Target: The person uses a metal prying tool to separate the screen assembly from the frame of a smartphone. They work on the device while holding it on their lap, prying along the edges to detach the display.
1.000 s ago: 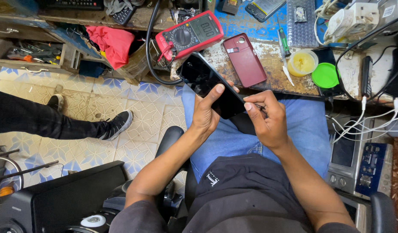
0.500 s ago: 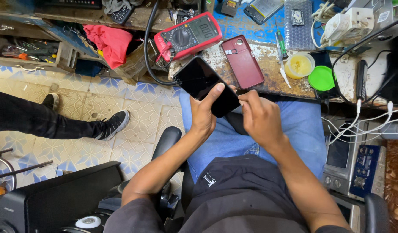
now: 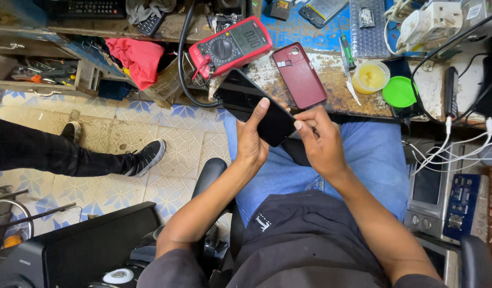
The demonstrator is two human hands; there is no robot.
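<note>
Compared with half a second ago, the flat black glossy smartphone (image 3: 255,106) sits much the same, tilted over the person's lap with its upper end reaching the worktop (image 3: 336,90) edge; the right hand (image 3: 321,140) has shifted slightly along the phone's lower right end, and the head camera has drifted a little.

Much is hidden. The left hand (image 3: 252,140) covers the phone's lower left part, and its fingers behind the phone cannot be seen; only the thumb lies along the dark glass. The right hand's fingertips are curled at the phone's lower corner, and whether they pinch a small tool or only the edge cannot be told. The phone's screen is dark and shows nothing. A second person shows only as a black trouser leg and a black-and-white sneaker (image 3: 148,156) on the patterned floor tiles, cut off at the left edge.

The left hand is closed around the phone, gripping it from below. The right hand is half closed, fingers bent against the phone's end.

On the worn, rust-stained worktop lie a maroon rounded phone back cover (image 3: 299,74), matte and smooth, and a red-cased multimeter with a grey display (image 3: 230,47), its thick black lead looping down. Further right stand a small round yellow tub (image 3: 370,76) and its round green plastic lid (image 3: 399,91). A crumpled red cloth (image 3: 136,57) hangs at the shelf on the left.
</note>
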